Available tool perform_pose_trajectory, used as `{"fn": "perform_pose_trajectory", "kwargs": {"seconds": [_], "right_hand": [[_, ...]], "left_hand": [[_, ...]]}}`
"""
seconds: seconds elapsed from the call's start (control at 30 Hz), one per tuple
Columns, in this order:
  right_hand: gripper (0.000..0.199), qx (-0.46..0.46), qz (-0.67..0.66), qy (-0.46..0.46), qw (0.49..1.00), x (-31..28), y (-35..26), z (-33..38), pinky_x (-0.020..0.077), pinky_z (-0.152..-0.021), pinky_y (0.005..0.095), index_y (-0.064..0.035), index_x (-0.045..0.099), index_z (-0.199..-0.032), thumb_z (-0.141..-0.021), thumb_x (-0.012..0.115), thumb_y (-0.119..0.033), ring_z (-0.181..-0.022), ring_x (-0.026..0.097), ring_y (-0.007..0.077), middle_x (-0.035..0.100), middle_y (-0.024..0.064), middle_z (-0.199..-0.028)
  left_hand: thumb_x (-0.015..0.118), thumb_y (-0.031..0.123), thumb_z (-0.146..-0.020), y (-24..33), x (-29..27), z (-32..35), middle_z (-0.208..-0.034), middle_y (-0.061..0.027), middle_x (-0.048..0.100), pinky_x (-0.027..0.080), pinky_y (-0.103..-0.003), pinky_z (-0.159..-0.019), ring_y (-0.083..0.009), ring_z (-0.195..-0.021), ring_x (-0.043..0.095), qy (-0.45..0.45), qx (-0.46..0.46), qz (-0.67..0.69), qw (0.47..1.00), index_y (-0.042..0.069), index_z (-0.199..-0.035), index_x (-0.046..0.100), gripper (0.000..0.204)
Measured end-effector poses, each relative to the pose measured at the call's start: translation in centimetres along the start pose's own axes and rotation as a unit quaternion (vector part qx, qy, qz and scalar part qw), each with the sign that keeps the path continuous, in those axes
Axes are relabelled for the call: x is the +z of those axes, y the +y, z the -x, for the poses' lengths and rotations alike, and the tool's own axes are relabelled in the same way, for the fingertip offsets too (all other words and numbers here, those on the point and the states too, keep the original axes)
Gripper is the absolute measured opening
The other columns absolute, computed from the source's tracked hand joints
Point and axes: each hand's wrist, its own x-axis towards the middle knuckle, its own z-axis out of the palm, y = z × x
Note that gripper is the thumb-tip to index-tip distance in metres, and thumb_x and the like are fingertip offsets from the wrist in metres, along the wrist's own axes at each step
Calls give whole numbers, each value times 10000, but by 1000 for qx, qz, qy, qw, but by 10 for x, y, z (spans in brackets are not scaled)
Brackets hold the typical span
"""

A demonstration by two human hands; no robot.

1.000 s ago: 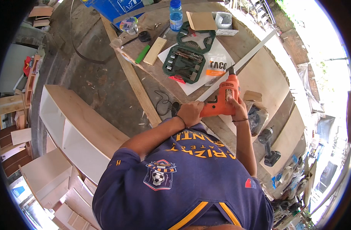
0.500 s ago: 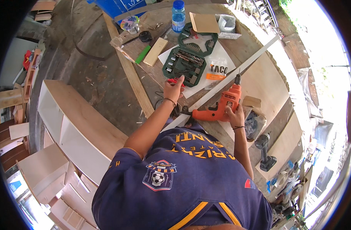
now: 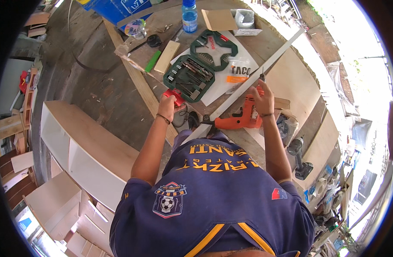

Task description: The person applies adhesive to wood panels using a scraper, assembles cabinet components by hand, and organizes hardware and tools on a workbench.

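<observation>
A dark green bit case lies unfolded, with drill bits and sockets in its near half. My left hand is closed on the red clasp at the case's near left edge. An orange corded power drill rests on its side to the right, its chuck pointing away from me. My right hand is wrapped over the front of the drill, with fingers close behind the chuck. A thin bit shows at the chuck's tip. A long pale strip runs diagonally between case and drill.
A blue-capped bottle and an open carton stand beyond the case. A green-handled tool lies beside a wood block. A cordless drill lies at right. A long panelled cabinet occupies the left.
My right hand has shifted from the drill's body forward toward the chuck. The bit case has turned slightly and slid left, with my left hand at its red clasp.
</observation>
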Motion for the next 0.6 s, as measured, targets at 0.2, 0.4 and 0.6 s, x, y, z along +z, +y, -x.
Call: {"fn": "perform_pose_trajectory", "kwargs": {"seconds": [0.2,0.4,0.6], "right_hand": [[379,-32,-42,-33,998,36,-27,-60,478,-837,365,-13,619,-1090,-806,641,-264,-941,631,293,654,175,-1021],[340,51,-25,106,993,11,1,-75,484,-817,357,-38,645,-1064,-806,640,-260,-907,650,270,663,171,-1001],[480,148,27,2,989,-10,94,-60,470,-873,366,-3,603,-1128,-787,655,-337,-992,619,310,644,207,-1040]], "left_hand": [[447,77,-802,7,-15,11,-1040,-82,586,576,-404,-707,-202,-857,625,-13,-19,17,1000,68,-1136,474,335],[515,136,-878,-15,-13,14,-1102,-65,589,559,-370,-764,-208,-930,624,-24,17,48,998,107,-1213,454,341],[491,161,-915,-27,2,14,-1083,-60,592,556,-347,-754,-208,-924,627,-16,6,38,999,96,-1227,433,324]]}}
